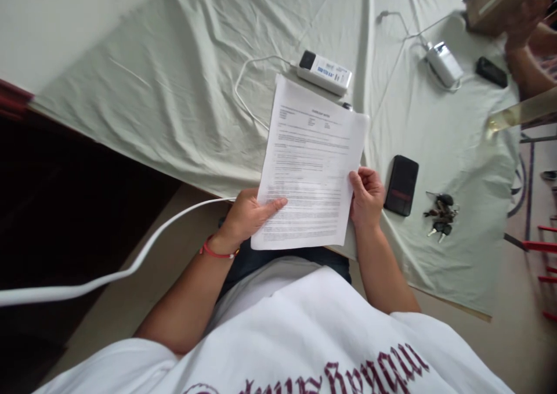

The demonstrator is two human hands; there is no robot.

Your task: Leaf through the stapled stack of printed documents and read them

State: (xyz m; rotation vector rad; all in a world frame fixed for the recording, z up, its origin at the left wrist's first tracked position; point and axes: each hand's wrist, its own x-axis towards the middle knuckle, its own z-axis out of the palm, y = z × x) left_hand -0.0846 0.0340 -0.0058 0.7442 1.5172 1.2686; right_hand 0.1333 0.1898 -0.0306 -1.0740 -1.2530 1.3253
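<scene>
A printed sheet of paper (pixel 311 167), possibly with more sheets under it, is held up at the table's near edge, its text facing me. My left hand (pixel 252 213) grips its lower left side, thumb on top and the other fingers hidden behind. My right hand (pixel 366 194) pinches the right edge between thumb and curled fingers. Just beyond the paper's top lies a white power bank (pixel 324 73) with a dark end. A small dark object (pixel 347 107) peeks out at the paper's top edge.
A pale green cloth (pixel 195 80) covers the table. To the right lie a black power bank (pixel 402 185) and a bunch of keys (pixel 442 215). Farther back are a white device (pixel 444 64) with cables, a black object (pixel 491 72), a cardboard box (pixel 496 2) and another person's arm (pixel 528 46). A white cable (pixel 130 272) crosses at left.
</scene>
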